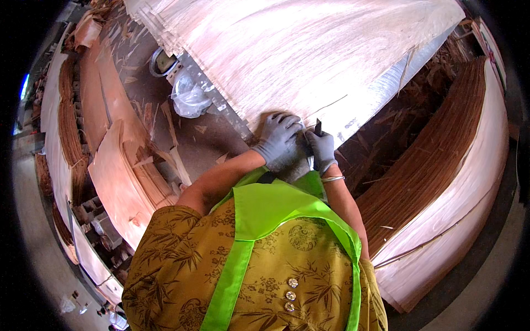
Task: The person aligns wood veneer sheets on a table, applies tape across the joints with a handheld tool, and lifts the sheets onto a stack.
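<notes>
A large pale wood veneer sheet [309,49] covers the table ahead of me, its near corner close to my body. My left hand [279,138], in a grey glove, lies on that corner with its fingers stretched over the wood. Just to its right, my gloved right hand [323,148] is closed round a dark flat-handled knife [318,127], whose end stands up above the fist. The knife's lower part is mostly hidden by the hand. A thin dark crack [334,103] runs in the veneer just beyond both hands.
Bent stacks of veneer stand on the right [430,149] and on the left [124,171]. A clear plastic bag [189,96] hangs by the table's left edge, near a round metal container [164,62]. Torn veneer scraps [386,127] litter the floor on both sides.
</notes>
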A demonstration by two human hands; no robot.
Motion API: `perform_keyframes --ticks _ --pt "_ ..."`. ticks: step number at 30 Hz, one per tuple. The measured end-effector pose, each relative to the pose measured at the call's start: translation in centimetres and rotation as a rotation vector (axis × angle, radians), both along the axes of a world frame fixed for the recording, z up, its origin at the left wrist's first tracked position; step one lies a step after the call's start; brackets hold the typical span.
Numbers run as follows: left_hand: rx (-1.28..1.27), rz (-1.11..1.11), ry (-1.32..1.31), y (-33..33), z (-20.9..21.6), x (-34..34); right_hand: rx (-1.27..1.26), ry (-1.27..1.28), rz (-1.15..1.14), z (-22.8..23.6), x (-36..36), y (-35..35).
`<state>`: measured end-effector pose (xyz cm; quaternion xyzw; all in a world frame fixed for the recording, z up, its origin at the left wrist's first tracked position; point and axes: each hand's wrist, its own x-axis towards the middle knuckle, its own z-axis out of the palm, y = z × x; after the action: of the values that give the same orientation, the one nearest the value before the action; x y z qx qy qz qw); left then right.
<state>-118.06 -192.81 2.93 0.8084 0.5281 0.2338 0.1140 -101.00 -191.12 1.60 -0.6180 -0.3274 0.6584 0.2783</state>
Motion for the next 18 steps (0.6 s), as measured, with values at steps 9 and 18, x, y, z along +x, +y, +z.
perform_keyframes --ticks 9,18 --pt "-0.035 0.028 -0.110 -0.4 -4.2 0.2 0.188 0.037 -0.063 -1.8 0.3 -0.9" --pt "-0.153 -0.191 -0.183 0.0 0.9 0.0 0.149 0.024 -0.099 0.6 -0.2 -0.5"
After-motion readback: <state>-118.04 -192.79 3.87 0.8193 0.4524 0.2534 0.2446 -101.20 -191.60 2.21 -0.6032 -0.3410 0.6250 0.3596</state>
